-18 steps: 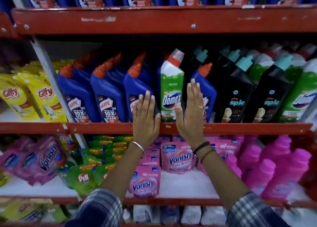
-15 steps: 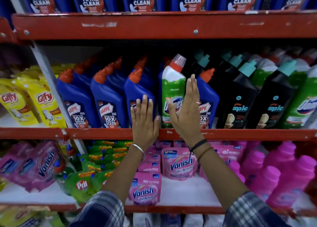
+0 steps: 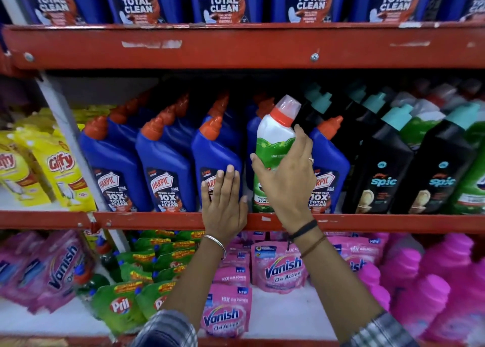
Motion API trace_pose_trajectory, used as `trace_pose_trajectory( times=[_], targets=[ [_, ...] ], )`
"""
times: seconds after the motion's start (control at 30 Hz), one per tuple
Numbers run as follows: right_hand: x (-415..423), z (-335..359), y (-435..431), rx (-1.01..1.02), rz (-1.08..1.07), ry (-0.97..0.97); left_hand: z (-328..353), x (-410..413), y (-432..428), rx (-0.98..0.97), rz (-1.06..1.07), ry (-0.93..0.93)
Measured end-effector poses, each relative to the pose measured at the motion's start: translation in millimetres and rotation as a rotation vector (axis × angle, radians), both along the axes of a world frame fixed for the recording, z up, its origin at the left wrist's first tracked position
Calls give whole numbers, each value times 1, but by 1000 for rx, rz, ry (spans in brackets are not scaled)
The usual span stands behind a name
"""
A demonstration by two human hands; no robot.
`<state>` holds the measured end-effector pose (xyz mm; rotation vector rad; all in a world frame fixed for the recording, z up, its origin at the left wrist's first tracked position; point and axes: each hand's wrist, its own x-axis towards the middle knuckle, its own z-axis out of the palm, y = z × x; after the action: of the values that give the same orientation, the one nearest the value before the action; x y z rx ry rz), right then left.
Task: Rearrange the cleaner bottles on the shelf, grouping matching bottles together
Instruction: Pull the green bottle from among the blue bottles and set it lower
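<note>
A green and white Domex bottle (image 3: 275, 139) with a red collar stands on the middle shelf among blue Harpic bottles. My right hand (image 3: 287, 178) is wrapped around its body. My left hand (image 3: 223, 205) lies flat, fingers apart, against the front of the blue Harpic bottle (image 3: 215, 152) just left of it, palm over the red shelf rail (image 3: 147, 220). Another blue Harpic bottle (image 3: 328, 163) stands right of the Domex. More green Domex bottles (image 3: 472, 189) stand at the far right behind black Spic bottles (image 3: 380, 168).
Two more Harpic bottles (image 3: 112, 163) stand to the left, then yellow Giffy pouches (image 3: 60, 168). Harpic bottles (image 3: 220, 2) fill the top shelf. Below lie pink Vanish pouches (image 3: 280, 268), green Pril pouches (image 3: 118, 304) and pink bottles (image 3: 425, 304).
My right hand went from flat beside the Domex bottle to closed around it. My left hand stayed on the Harpic bottle. The view has moved closer to the shelf.
</note>
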<state>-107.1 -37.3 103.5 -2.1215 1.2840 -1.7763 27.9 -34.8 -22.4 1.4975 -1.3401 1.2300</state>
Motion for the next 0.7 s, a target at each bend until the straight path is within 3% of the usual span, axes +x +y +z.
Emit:
trace_pose_trajectory(
  times=[0.3,0.43,0.7],
  targets=[
    [-45,-6,45,-197,161,-286,2,-1,3,16,-11,10],
    [-72,-19,59,-120,221,-332,1,-2,3,13,-27,15],
    [-99,-107,65,169,147,-186,-2,-1,3,34,-51,21]
  ],
)
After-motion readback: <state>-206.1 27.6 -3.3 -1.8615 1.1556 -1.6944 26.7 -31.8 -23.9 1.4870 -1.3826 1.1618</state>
